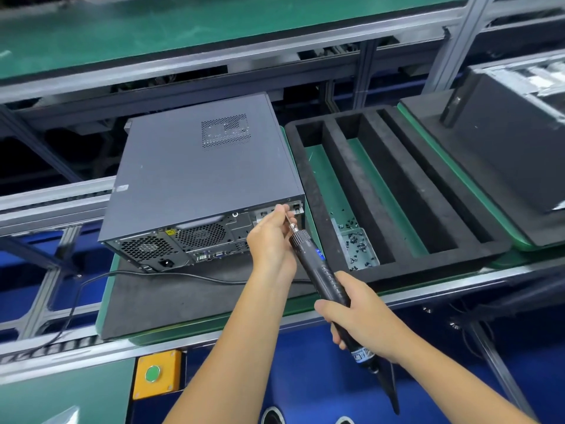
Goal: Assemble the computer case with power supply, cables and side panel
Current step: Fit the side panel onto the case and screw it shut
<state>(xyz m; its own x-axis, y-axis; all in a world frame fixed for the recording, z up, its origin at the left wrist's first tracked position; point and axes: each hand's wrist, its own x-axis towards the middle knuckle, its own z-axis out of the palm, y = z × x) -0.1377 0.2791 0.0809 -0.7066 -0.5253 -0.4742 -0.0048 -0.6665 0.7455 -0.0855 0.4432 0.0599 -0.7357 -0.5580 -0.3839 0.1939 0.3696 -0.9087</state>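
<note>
The computer case [198, 185] lies flat on the dark mat [171, 295] at 11 o'clock from my hands, side panel [195, 166] already on top, rear face toward me. My right hand [363, 316] grips the handle of the electric screwdriver [318, 264], fingers wrapped round it. My left hand [272, 237] pinches the bit [289, 217] near its tip, steadying it at the upper rear corner of the case, toward 12 o'clock.

Judgement: the step in hand is fastening the side panel at that corner. To do it well, I would keep the bit in line with the screw axis, seat it fully before triggering, press straight in, and take the left fingers off the bit before it spins.

Loose screws sit in the small tray [357, 246] at 2 o'clock, inside the black foam insert [394, 191]; a few lie scattered just beside it.

Not verifiable: whether a screw is on the bit, as my left fingers cover the tip. The power supply and cables inside are hidden by the panel. The screwdriver's label is unreadable.
</note>
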